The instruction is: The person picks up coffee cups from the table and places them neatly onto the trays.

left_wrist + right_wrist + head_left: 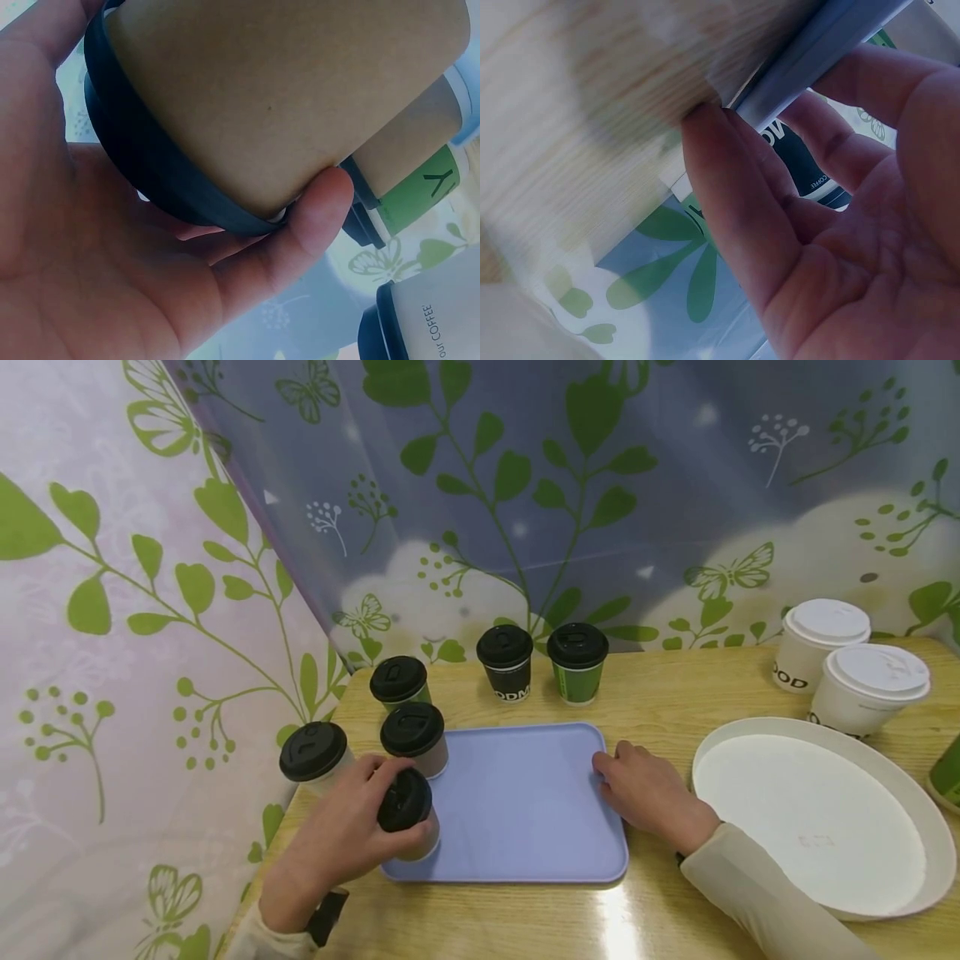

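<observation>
My left hand [348, 827] grips a brown paper coffee cup [247, 90] from above, fingers and thumb around its black lid [405, 799]. The cup is over the near left corner of a lavender rectangular tray [525, 810]. Just behind it, another brown cup [427, 752] with a black lid stands at the tray's left edge. At the tray's right edge is my right hand [648, 793], pinching the rim [802, 67] between its digits. A white cup [318, 756] with a black lid stands left of my left hand, partly hidden by it.
Behind the tray stand a black cup [507, 672] and a green cup [577, 672]; another green cup [401, 681] is at the back left. A round white tray [825, 827] lies to the right, with two white-lidded cups [873, 689] behind it. Patterned cloth [480, 527] borders the table.
</observation>
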The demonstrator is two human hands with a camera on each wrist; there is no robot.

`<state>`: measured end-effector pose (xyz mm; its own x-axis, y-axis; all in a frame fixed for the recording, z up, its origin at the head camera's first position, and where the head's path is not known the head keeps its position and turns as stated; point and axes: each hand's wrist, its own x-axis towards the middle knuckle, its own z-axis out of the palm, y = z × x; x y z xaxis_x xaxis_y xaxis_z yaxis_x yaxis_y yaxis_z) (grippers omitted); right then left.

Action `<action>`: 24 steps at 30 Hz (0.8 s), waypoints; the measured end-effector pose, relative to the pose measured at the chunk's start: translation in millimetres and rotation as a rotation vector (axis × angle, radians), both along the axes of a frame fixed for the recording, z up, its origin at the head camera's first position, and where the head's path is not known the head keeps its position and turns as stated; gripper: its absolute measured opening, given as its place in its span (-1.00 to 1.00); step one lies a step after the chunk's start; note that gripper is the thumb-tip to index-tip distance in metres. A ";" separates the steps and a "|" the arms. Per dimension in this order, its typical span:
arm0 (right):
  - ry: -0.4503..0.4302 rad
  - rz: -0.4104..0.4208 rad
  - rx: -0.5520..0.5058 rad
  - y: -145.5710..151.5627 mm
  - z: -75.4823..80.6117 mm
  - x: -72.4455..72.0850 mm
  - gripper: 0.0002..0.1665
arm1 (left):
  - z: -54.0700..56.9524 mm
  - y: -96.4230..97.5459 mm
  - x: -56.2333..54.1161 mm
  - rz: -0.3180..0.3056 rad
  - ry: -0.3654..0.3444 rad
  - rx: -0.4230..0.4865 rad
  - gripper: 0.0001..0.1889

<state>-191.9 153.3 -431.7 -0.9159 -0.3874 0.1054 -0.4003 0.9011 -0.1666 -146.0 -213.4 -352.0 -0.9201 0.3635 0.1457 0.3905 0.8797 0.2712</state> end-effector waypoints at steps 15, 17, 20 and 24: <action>-0.005 -0.001 0.008 -0.6 -1.2 -0.2 -0.87 | -5.4 -5.7 -1.4 0.009 -0.022 0.025 -0.27; -0.004 -0.002 0.009 -0.6 -1.1 -0.3 -0.87 | -5.9 -6.6 -1.5 0.007 -0.023 0.037 -0.27; -0.001 -0.003 0.010 -0.6 -0.8 -0.4 -0.87 | -6.5 -8.2 -1.7 0.011 -0.027 0.052 -0.27; -0.001 -0.001 0.011 -0.6 -0.5 -0.6 -0.87 | -7.2 -10.1 -2.0 0.023 -0.031 0.057 -0.27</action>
